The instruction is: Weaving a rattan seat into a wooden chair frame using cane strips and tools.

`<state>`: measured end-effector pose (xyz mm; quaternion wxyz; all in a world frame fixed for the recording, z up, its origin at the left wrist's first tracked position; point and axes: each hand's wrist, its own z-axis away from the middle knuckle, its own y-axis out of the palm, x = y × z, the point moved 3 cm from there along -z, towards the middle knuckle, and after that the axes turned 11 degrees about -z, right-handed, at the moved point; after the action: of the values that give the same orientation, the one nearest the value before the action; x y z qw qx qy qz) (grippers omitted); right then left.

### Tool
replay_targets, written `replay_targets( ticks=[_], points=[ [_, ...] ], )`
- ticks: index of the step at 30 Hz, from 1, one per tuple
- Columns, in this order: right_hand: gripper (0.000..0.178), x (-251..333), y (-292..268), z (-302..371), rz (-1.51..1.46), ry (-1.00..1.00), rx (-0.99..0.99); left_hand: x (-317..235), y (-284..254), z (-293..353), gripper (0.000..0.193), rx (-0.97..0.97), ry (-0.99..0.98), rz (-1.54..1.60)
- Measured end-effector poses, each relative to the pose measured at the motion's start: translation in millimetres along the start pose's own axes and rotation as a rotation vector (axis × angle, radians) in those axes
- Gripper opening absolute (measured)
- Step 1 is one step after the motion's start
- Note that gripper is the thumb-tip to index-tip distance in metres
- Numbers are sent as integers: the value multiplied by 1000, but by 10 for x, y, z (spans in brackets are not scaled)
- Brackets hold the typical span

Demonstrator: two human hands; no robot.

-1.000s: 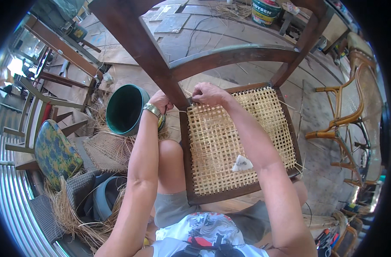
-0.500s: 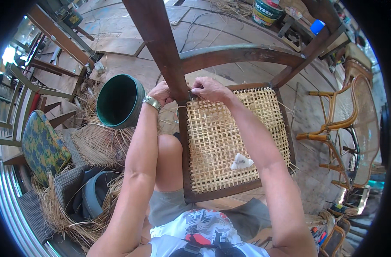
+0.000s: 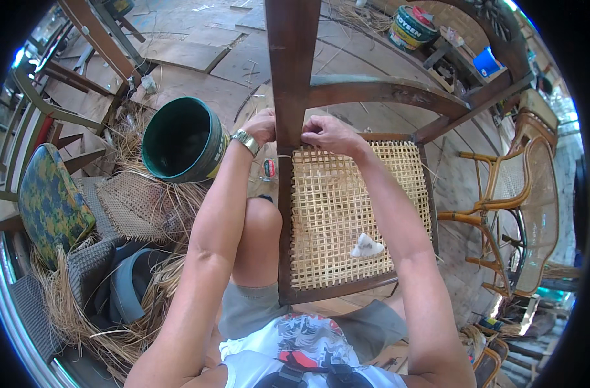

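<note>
A dark wooden chair (image 3: 284, 271) stands before me, its seat woven from pale cane strips (image 3: 334, 213). My right hand (image 3: 330, 134) is at the seat's far left corner, right beside the back post (image 3: 291, 97). Its fingers are pinched together low over the cane edge, and what they grip is too small to make out. On the post's left side is my left hand (image 3: 263, 127), a metal watch (image 3: 246, 141) on its wrist; the post hides its fingers. A crumpled white cloth or paper scrap (image 3: 367, 246) lies on the woven seat.
At left stand a green bucket (image 3: 182, 139), a camouflage cushion (image 3: 54, 200) and loose cane fibres (image 3: 75, 304). A rattan chair (image 3: 534, 200) is at right. Farther off are a paint pail (image 3: 410, 29) and a blue cup (image 3: 486, 62). A small red container (image 3: 269, 168) sits left of the seat.
The view has shifted, so the chair and both hands appear further right and the post more upright. The small red container now shows beside the seat. Both hands stay at the post.
</note>
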<state>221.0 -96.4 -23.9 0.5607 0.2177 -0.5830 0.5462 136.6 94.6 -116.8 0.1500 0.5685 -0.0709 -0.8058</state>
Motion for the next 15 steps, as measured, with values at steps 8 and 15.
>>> replay_targets(
  ticks=[8,15],
  points=[
    [23,-259,-33,-39,-193,-57,47,-393,502,386,16,-90,191,11],
    [31,-43,34,-95,-272,45,27,-343,350,523,21,-189,180,13]
  ],
)
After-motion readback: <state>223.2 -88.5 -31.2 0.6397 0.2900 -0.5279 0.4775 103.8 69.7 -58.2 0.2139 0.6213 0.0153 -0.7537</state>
